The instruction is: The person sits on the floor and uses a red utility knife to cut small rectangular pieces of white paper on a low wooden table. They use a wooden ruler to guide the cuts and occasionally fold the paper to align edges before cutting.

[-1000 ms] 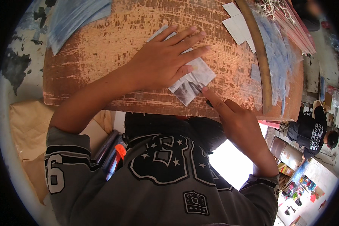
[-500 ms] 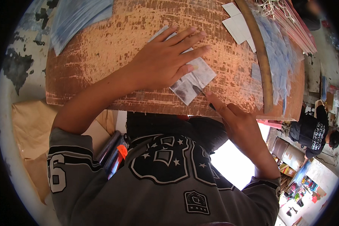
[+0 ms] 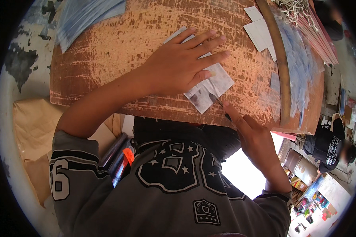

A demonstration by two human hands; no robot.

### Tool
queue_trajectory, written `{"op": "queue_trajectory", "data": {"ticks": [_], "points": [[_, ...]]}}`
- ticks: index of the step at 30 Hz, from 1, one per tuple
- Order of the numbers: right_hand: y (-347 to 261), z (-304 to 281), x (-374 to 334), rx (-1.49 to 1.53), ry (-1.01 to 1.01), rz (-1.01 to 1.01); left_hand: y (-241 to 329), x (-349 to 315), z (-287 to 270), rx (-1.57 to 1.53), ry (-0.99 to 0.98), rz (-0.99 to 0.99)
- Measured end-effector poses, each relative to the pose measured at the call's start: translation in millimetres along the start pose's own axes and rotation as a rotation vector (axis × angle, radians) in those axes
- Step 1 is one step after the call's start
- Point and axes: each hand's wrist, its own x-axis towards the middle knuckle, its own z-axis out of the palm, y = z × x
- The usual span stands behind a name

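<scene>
On the worn wooden table (image 3: 118,51) lies a whitish, translucent plastic piece (image 3: 221,79), set at a slant. My left hand (image 3: 184,63) presses flat on it with fingers spread, hiding much of its middle. A small dark knife (image 3: 215,97) is in my right hand (image 3: 251,128), index finger stretched along it. Its blade touches the piece near the lower right edge, beside a crease. Most of the handle is hidden in my fingers.
A curved brown strip (image 3: 283,67) runs along the table's right side, with many clear bluish plastic pieces (image 3: 298,75) beyond it. White cards (image 3: 259,33) lie left of it. Bluish plastic sheets (image 3: 85,19) are at the far left. Another person (image 3: 326,146) is off to the right.
The whole view has shifted slightly, so the table and both hands appear farther right. My left hand still presses the plastic piece, and the knife still touches it near the same spot.
</scene>
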Motion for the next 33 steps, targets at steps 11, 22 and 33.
{"op": "queue_trajectory", "data": {"ticks": [11,22,33], "points": [[7.1,8.1,-2.0,0.0,0.014,-0.032,-0.6,0.0,0.4,0.001,0.0,0.0],[6.9,10.3,-3.4,-0.046,0.036,-0.043,-0.8,-0.3,-0.9,0.01,-0.004,0.003],[11.0,15.2,-14.3,0.017,0.017,0.048,1.2,0.3,3.4,0.017,0.022,0.0]]}}
